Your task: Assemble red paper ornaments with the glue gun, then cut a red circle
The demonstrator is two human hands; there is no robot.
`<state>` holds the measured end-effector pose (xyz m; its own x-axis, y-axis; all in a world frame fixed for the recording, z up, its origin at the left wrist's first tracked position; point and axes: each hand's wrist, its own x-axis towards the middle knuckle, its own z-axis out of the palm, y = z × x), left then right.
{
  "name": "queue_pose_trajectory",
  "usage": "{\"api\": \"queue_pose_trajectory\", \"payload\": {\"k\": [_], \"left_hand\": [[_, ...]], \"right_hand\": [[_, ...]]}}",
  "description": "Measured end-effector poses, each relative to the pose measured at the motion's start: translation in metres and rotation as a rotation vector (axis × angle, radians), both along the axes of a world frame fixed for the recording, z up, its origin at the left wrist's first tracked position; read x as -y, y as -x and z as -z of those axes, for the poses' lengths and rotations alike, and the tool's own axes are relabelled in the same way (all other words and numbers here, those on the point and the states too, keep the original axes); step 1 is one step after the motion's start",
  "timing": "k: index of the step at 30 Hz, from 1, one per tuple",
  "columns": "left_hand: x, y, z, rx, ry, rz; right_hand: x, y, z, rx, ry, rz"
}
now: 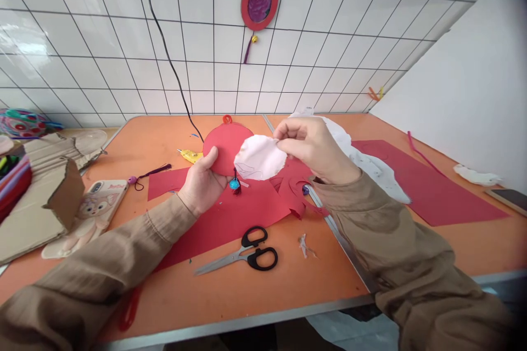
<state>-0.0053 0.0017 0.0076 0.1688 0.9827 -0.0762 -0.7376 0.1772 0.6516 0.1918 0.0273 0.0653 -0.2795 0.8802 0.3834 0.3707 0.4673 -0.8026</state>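
My left hand point(205, 184) is closed on the edge of a red paper disc point(222, 142), thumb on its face. The disc has a small red loop point(227, 119) at its top, and a turquoise bead point(234, 184) with a dark tassel hangs at its lower edge. Between thumb and fingertips, my right hand point(313, 145) pinches a white fabric circle point(261, 159) by its right edge. Purple line marks show on the circle's lower left. It overlaps the disc's right side in view; whether the two touch, I cannot tell.
Black-handled scissors point(255, 252) lie in front, near red paper point(230, 219). A yellow glue gun point(191, 156) sits behind my left hand. At left are a phone point(101, 200) and cardboard point(37, 214). White cloth point(370, 170) lies at right. A round red ornament point(249, 11) hangs on the wall.
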Motion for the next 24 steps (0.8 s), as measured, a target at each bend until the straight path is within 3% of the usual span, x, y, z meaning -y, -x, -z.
{"api": "queue_pose_trajectory", "payload": {"k": [3,7,9,15,24], "left_hand": [[-0.001,0.002,-0.001,0.011,0.002,-0.033],[0.000,0.001,-0.004,0.007,0.002,-0.055],[0.002,0.001,-0.005,-0.012,-0.012,-0.033],[0.004,0.001,0.001,-0.043,-0.045,0.074],[0.003,-0.001,0.006,-0.032,-0.151,0.179]], "right_hand": [[0.005,-0.004,-0.006,0.036,-0.126,-0.088],[0.025,-0.003,-0.014,0.254,-0.289,-0.325],[0.035,0.002,-0.016,0.308,-0.317,-0.368],[0.030,0.018,-0.002,0.180,-0.287,-0.115],[0.012,0.022,0.010,0.033,-0.428,0.074]]}}
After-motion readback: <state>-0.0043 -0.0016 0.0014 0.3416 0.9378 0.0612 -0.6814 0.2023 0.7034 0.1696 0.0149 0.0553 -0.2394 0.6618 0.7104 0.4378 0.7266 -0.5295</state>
